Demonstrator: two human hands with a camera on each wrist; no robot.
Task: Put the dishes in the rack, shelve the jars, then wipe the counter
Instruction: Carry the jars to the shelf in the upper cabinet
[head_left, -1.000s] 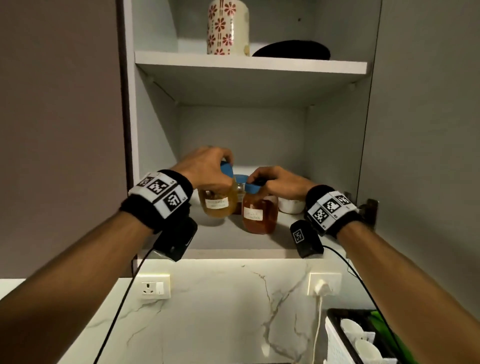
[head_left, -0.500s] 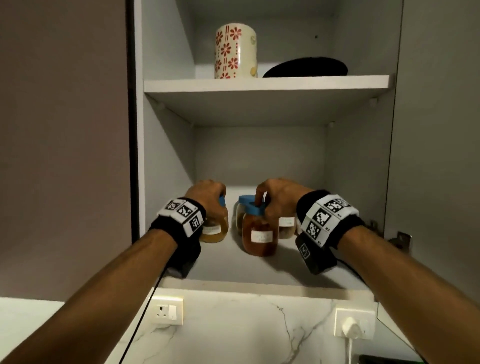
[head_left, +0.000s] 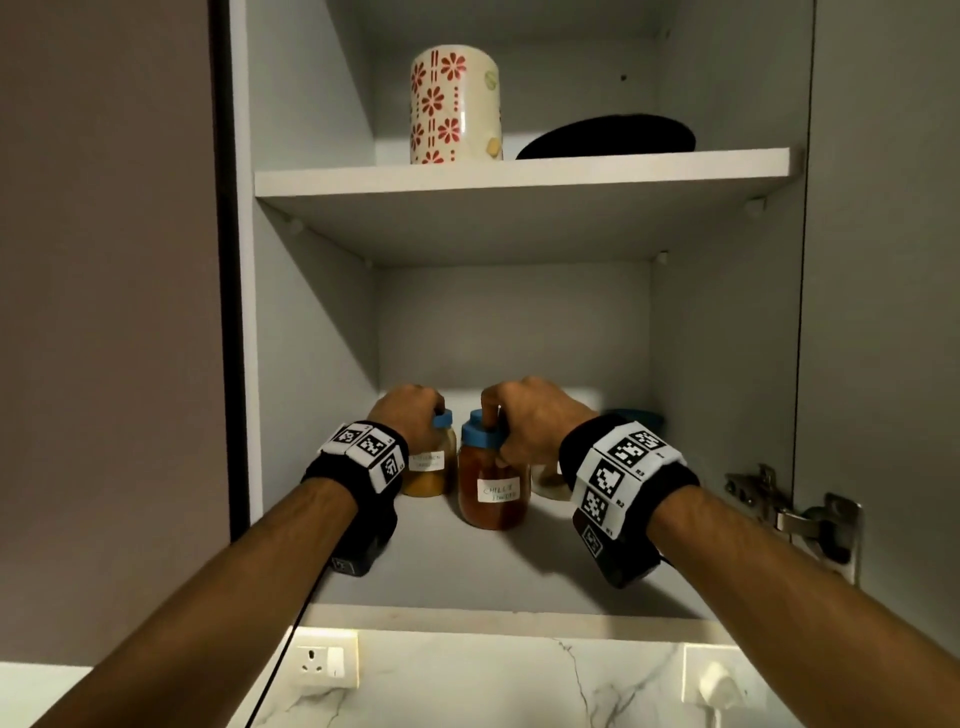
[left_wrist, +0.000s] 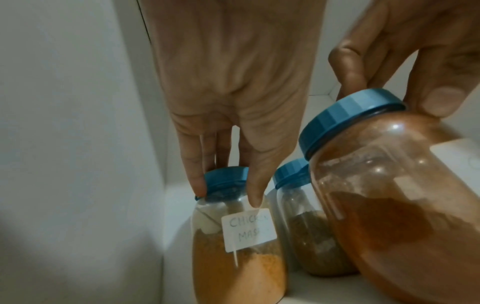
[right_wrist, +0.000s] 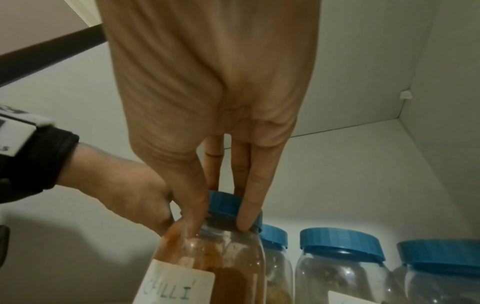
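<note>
Two blue-lidded spice jars are on the lower cabinet shelf (head_left: 467, 566). My left hand (head_left: 415, 410) grips the lid of the yellow-powder jar (head_left: 428, 470), labelled chicken masala (left_wrist: 233, 246), close to the cabinet's left wall; its fingertips (left_wrist: 197, 189) pinch the lid rim. Right beside it, my right hand (head_left: 519, 421) holds the lid of the red chilli powder jar (head_left: 491, 493). In the right wrist view my right hand (right_wrist: 218, 218) clasps that lid from above the chilli jar (right_wrist: 233, 267). A third jar (left_wrist: 303, 226) stands behind the two.
More blue-lidded jars (right_wrist: 337, 267) line the back right of the shelf. The upper shelf (head_left: 519, 179) carries a floral canister (head_left: 454, 104) and a black dish (head_left: 608, 137). A door hinge (head_left: 795, 514) juts out at right. Wall sockets (head_left: 322, 660) sit below.
Both hands have carried their jars from the shelf's front edge further into the cabinet, and the jars now sit side by side. The head view has tilted upward.
</note>
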